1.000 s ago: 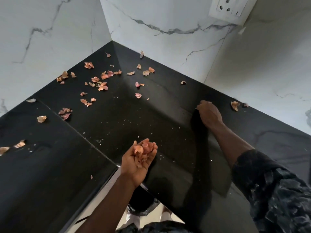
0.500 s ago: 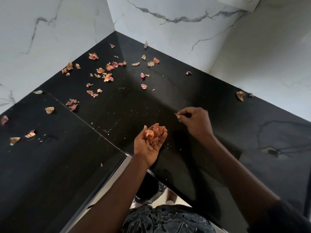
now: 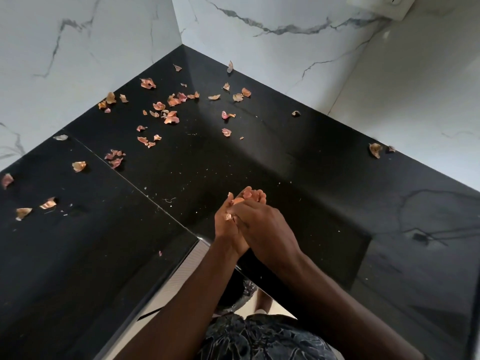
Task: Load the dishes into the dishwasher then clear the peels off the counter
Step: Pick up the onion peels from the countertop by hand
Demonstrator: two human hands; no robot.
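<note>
Black corner counter [image 3: 285, 165], marble walls [image 3: 78, 48]. Peels [image 3: 171, 118] lie mostly toward the far corner and left run, with a couple by the right wall.

Change: half a second ago the right hand [image 3: 267, 227] was apart, pinching a scrap. Now it lies over the left hand [image 3: 226, 227], which is cupped palm up under a handful [image 3: 237, 201]. Probably another pick banked. Whether the right fingers have let go, cannot tell.

Clearing is far from done. Socket [image 3: 389, 3] at top edge; no writing legible.
</note>
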